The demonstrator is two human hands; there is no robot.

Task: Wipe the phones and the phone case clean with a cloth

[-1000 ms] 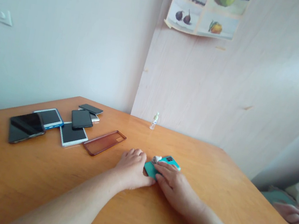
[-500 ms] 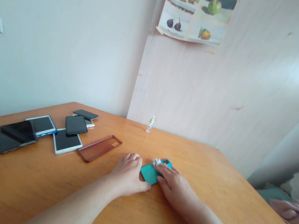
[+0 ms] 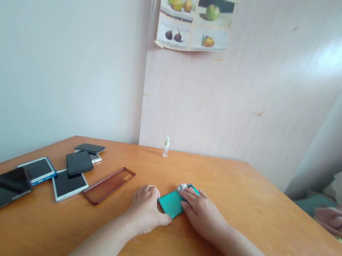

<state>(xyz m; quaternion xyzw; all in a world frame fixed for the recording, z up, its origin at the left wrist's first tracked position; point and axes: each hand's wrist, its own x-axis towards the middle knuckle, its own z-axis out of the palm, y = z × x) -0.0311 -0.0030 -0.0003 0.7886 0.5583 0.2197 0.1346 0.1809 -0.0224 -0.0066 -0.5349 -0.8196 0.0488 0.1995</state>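
Note:
A teal phone (image 3: 172,203) lies back side up on the wooden table (image 3: 149,255). My left hand (image 3: 145,211) grips its left end, thumb at the near edge and curled fingers by the far edge. Pressed against the phone's back near the camera is a crumpled white tissue (image 3: 182,187), under the fingertips of my right hand (image 3: 201,211). The right fingers lie over the phone's right part and hide some of it. Left of my left hand rests a clear reddish-brown phone case (image 3: 109,185).
Several phones and tablets lie at the left, among them a black tablet (image 3: 8,190), a blue-edged tablet (image 3: 37,169) and a white-framed tablet (image 3: 69,186). A small spray bottle (image 3: 166,148) stands near the table's back edge. Fabric (image 3: 339,221) is heaped beyond the right edge.
My head view has levelled and shifted, so the table sits lower. The tissue and my right fingers have slid slightly toward the phone's camera end. My left hand keeps its grip.

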